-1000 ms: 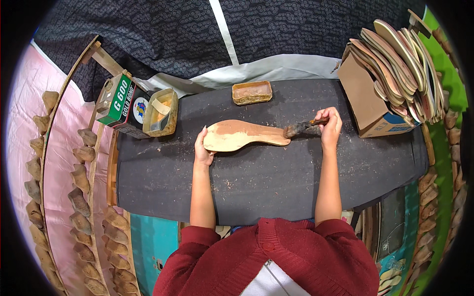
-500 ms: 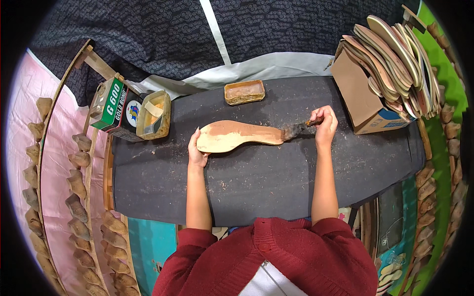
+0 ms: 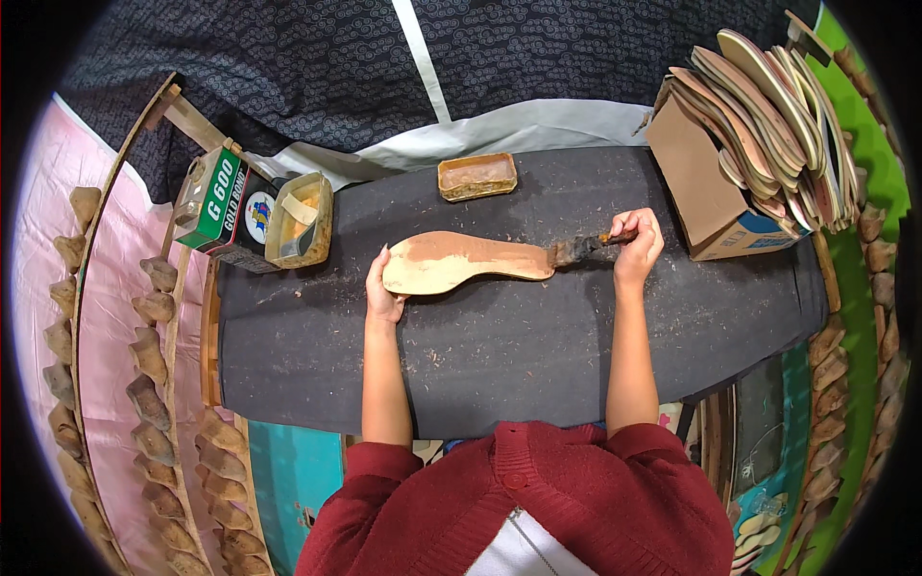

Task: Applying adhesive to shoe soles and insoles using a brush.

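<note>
My left hand grips the wide end of a shoe insole, held over the dark table. The insole is pale tan, with a darker brown patch along its far side and toward its narrow end. In my right hand is the handle of a dark, worn brush, the fingers closed around it. The brush's bristles meet the narrow right end of the insole. What lies under the insole is hidden.
Beyond the insole sits a small rectangular tray. A metal can and a plastic tub stand at the left. At right, a cardboard box holds several insoles. Wooden shoe lasts line racks on both sides.
My right hand has shifted slightly to the right and turned, so the brush now lies straighter. The insole and my left hand have barely moved.
</note>
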